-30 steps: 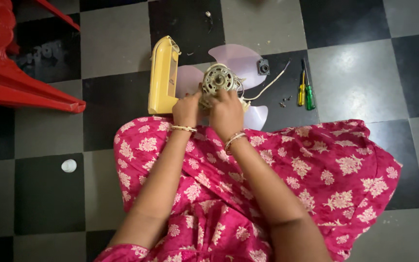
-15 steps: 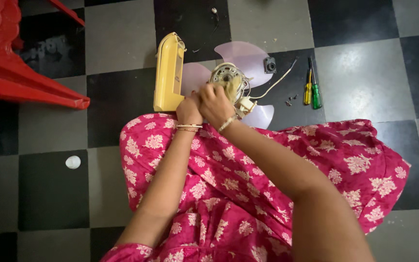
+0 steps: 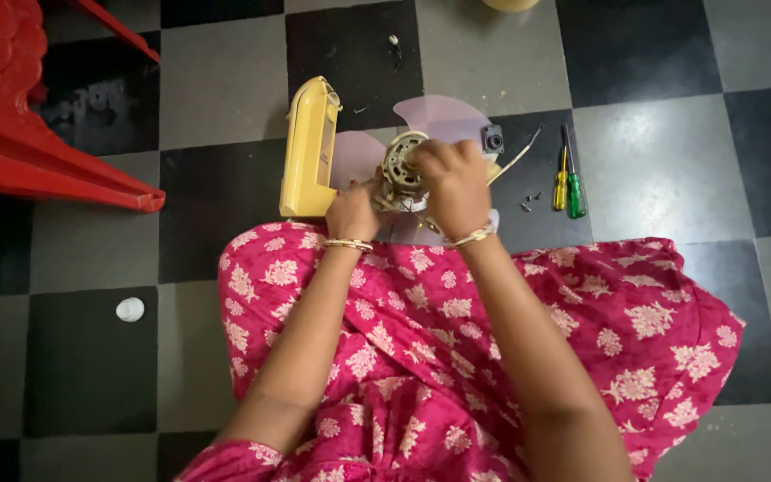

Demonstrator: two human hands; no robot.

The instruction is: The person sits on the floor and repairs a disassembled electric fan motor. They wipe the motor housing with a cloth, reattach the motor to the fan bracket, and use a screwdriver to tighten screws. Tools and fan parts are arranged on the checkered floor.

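Both hands point(image 3: 354, 210) point(image 3: 452, 183) apparently grip the fan motor point(image 3: 401, 165) beside open floor point(image 3: 216, 89).

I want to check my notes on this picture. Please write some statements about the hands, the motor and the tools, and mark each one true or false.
1. Both hands, left hand and right hand, are on the motor. True.
2. Two screwdrivers lie on the floor beside the right hand. True.
3. The yellow casing is in the right hand. False: it rests on the floor by the left hand.
4. The screwdrivers are both red. False: one yellow, one green.
5. The red chair stands at upper left. True.
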